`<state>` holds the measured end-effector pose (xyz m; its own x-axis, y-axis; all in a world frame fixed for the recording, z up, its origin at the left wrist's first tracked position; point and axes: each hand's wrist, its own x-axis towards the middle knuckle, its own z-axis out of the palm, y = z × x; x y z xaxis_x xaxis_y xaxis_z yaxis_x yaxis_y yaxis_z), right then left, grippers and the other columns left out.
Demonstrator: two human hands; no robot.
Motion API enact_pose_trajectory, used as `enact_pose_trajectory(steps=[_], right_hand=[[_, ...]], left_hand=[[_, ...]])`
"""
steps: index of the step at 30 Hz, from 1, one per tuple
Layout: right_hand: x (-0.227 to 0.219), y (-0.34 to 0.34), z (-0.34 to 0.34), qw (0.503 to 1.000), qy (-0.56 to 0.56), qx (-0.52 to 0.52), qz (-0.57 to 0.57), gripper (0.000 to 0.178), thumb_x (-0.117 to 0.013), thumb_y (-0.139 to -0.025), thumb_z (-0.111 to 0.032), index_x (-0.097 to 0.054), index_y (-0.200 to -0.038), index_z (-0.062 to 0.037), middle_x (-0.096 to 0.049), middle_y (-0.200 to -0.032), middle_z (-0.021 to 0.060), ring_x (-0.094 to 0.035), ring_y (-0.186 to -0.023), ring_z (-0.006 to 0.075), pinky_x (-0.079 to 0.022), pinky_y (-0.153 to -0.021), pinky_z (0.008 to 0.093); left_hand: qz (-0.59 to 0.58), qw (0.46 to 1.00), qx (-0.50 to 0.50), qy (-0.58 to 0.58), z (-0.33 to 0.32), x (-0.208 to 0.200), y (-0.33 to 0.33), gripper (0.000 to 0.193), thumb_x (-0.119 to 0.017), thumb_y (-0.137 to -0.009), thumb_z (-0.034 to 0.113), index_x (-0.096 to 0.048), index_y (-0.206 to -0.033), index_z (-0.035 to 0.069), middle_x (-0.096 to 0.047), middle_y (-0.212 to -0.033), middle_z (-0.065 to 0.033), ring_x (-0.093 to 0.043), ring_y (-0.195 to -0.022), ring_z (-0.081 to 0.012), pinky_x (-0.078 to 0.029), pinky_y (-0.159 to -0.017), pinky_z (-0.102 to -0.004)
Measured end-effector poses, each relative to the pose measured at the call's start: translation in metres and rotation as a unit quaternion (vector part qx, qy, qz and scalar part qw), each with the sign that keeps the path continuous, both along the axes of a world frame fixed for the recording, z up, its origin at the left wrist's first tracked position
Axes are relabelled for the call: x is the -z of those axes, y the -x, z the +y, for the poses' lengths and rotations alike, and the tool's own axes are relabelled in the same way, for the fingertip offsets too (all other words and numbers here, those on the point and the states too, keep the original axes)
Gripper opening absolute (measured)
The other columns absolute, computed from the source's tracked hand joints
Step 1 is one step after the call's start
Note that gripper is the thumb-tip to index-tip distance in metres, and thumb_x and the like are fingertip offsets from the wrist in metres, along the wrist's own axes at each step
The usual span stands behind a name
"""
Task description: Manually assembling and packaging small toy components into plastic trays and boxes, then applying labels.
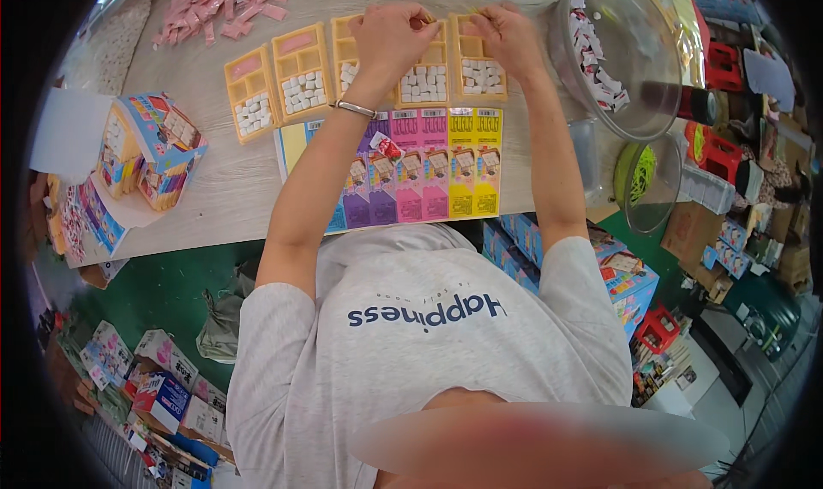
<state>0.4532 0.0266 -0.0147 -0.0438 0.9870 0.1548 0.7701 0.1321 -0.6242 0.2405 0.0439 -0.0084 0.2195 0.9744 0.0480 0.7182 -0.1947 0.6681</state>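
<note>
Several yellow compartment trays (302,71) stand side by side across the far part of the table, with small white blocks (423,84) in their near halves. Pink packets (298,42) lie in the upper compartments of some. My left hand (394,42) reaches over the middle trays and hides parts of them, its fingertips pinched together. At the top of the rightmost tray (470,54), my right hand (513,40) is also pinched. Something thin and yellowish shows at the fingertips, too small to name. Below lies a sheet of coloured printed cards (435,189) with a red-and-white packet (387,148) on it.
A pile of pink packets (225,5) lies at the far left. A clear bowl (649,103) with wrapped packets stands on the right, near a smaller bowl (664,180) with yellow-green strands. An open display box (171,138) of trays sits at the left table edge.
</note>
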Motion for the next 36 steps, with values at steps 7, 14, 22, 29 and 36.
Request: enact_pose_trajectory(steps=[7,14,22,29,36], right_hand=[[0.009,-0.004,0.005,1.0,0.004,-0.005,0.026,0.021,-0.065,-0.094,-0.019,-0.072,-0.1,0.0004,-0.066,-0.085,0.0074,-0.067,-0.085,0.0184,-0.051,-0.076,0.0308],[0.017,-0.001,0.009,0.977,0.028,0.008,0.213,0.024,-0.06,-0.096,-0.019,-0.071,-0.097,0.0022,-0.065,-0.088,0.0086,-0.065,-0.081,0.0165,-0.054,-0.073,0.03],[0.001,0.0,0.0,0.901,0.071,0.045,0.426,0.026,-0.052,-0.103,-0.02,-0.066,-0.094,0.0005,-0.061,-0.083,-0.0012,-0.057,-0.075,0.0063,-0.05,-0.066,0.022],[-0.009,0.01,-0.013,0.903,0.004,0.045,0.428,0.026,-0.054,-0.105,-0.027,-0.066,-0.094,-0.0074,-0.055,-0.075,-0.0053,-0.04,-0.057,0.0006,-0.031,-0.05,0.0179],[-0.012,0.01,-0.021,0.851,-0.004,0.073,0.521,0.026,-0.049,-0.106,-0.025,-0.062,-0.091,-0.0077,-0.054,-0.072,-0.0044,-0.041,-0.057,0.0019,-0.031,-0.049,0.0182]], left_hand=[[0.057,0.99,-0.033,-0.121,-0.01,0.014,0.0,0.018,-0.073,-0.081,0.038,-0.077,-0.089,0.023,-0.07,-0.088,0.0062,-0.056,-0.103,-0.0221,-0.03,-0.097,-0.0493],[0.04,0.984,-0.021,-0.172,-0.009,0.025,0.005,0.012,-0.074,-0.077,0.034,-0.076,-0.08,0.023,-0.066,-0.087,0.0015,-0.054,-0.097,-0.0224,-0.028,-0.095,-0.0484],[-0.151,0.982,0.07,-0.085,-0.009,-0.004,-0.013,0.02,-0.076,-0.085,0.031,-0.078,-0.097,0.015,-0.069,-0.094,-0.0023,-0.064,-0.084,-0.0186,-0.05,-0.081,-0.0341],[-0.21,0.962,0.095,0.144,-0.006,-0.016,-0.036,0.031,-0.073,-0.091,0.031,-0.074,-0.105,0.004,-0.075,-0.087,-0.0057,-0.067,-0.074,-0.0092,-0.053,-0.069,-0.026],[-0.251,0.935,0.152,0.2,-0.004,-0.013,-0.044,0.029,-0.07,-0.092,0.03,-0.073,-0.102,0.002,-0.073,-0.083,-0.0069,-0.067,-0.073,-0.0121,-0.052,-0.069,-0.0278]])
